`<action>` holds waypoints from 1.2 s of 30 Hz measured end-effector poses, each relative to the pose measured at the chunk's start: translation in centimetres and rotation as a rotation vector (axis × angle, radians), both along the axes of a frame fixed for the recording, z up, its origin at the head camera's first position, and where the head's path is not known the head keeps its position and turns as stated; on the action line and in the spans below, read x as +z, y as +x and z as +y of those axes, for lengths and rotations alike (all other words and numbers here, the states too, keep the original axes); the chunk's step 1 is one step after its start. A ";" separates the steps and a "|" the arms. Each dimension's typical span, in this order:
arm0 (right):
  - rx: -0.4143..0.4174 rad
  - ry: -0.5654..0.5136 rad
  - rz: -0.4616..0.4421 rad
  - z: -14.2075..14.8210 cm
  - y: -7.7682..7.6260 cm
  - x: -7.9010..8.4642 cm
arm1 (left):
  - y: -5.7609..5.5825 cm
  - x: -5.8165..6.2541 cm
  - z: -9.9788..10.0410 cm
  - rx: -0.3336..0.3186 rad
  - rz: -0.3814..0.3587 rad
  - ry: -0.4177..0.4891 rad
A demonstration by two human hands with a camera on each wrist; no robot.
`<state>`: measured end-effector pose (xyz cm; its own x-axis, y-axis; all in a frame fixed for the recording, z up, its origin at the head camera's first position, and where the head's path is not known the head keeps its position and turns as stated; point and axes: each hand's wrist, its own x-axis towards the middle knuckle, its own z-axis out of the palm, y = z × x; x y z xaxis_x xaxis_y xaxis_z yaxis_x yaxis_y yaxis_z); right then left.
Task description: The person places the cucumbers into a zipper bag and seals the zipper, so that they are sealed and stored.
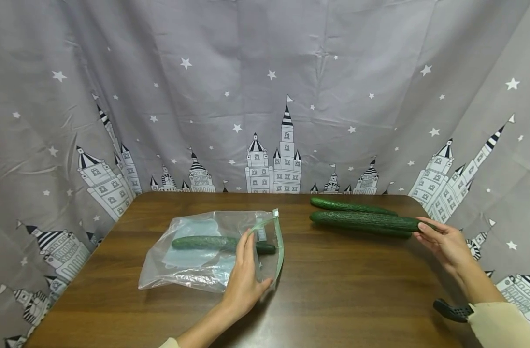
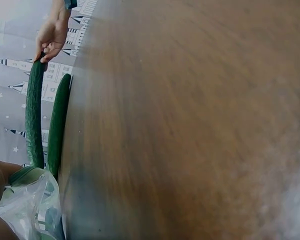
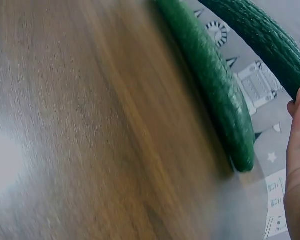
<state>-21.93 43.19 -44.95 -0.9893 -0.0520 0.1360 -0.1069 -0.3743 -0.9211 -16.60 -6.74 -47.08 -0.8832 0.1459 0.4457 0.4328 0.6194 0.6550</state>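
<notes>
Right hand pinches the near end of a long green cucumber (image 1: 360,220), just left of that hand!
Its long axis runs leftward from the right hand (image 1: 449,246), the nearer one, toward the green-edged mouth of the clear plastic bag (image 1: 193,263). There the left hand (image 1: 243,278) rests, fingers extended against the film. A bagged cucumber (image 1: 197,242) lies beside those fingers; another cucumber (image 1: 349,205) sits just beyond the held one on the wooden table (image 1: 356,290).

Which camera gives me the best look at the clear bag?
The head view: it shows nearly the whole clear bag, with one cucumber inside. The left wrist view catches only part, lower left; the right wrist, none.
</notes>
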 end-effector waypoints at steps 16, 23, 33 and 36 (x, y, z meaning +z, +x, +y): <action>0.068 0.002 0.082 -4.4 -0.1 1.1 | 0.0 0.7 -0.1 0.003 -0.020 0.005; 0.085 0.085 0.098 -6.5 -0.6 1.6 | 0.0 0.8 -0.1 0.007 -0.012 0.005; 0.095 0.084 0.085 -9.5 -1.1 1.2 | -0.1 1.2 -0.1 0.013 -0.003 0.011; 0.097 0.091 0.070 -10.6 -1.2 1.0 | -0.1 1.3 -0.1 0.009 -0.009 0.009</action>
<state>-23.09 32.57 -43.96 -0.9673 -0.1624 0.1949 -0.1395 -0.3016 -0.9432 -16.72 -6.83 -45.81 -0.8885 0.1338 0.4390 0.4212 0.6175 0.6643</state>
